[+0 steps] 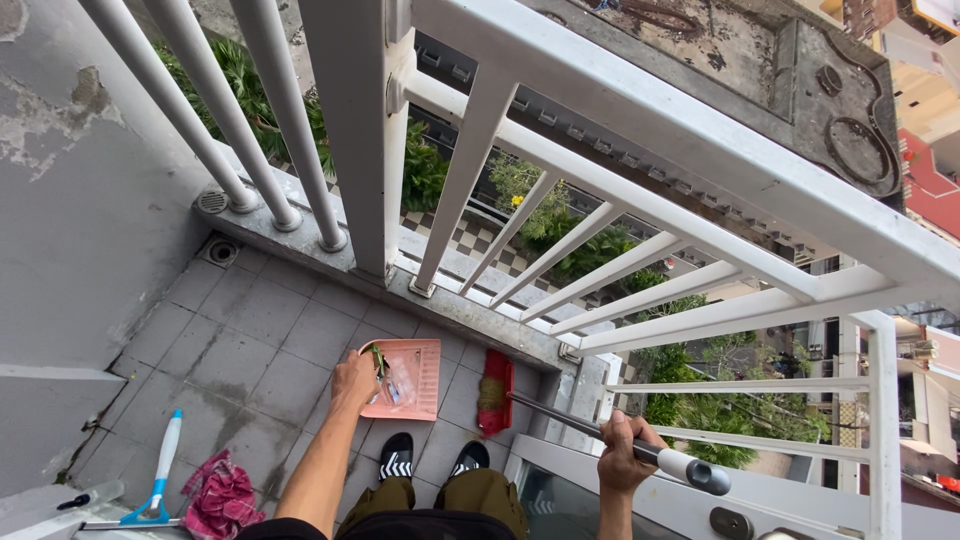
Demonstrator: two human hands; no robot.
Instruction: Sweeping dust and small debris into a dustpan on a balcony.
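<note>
I stand on a small tiled balcony, looking down at my feet. My left hand [354,382] grips the near edge of a pink dustpan [421,370] resting on the floor tiles, with clear plastic scraps and a green bit lying in it. My right hand [626,452] is closed around the grey handle of a broom [560,421], near its grey-white end. The broom's red head with tan bristles [493,392] rests on the tiles just right of the dustpan. My black-and-white shoes [397,457] are right below the pan.
A white metal railing [640,205] fences the balcony edge above a long drop to gardens. A grey wall [70,230] rises at left. A blue-handled squeegee [160,470] and a red cloth [220,498] lie at lower left. A floor drain [221,251] sits in the corner.
</note>
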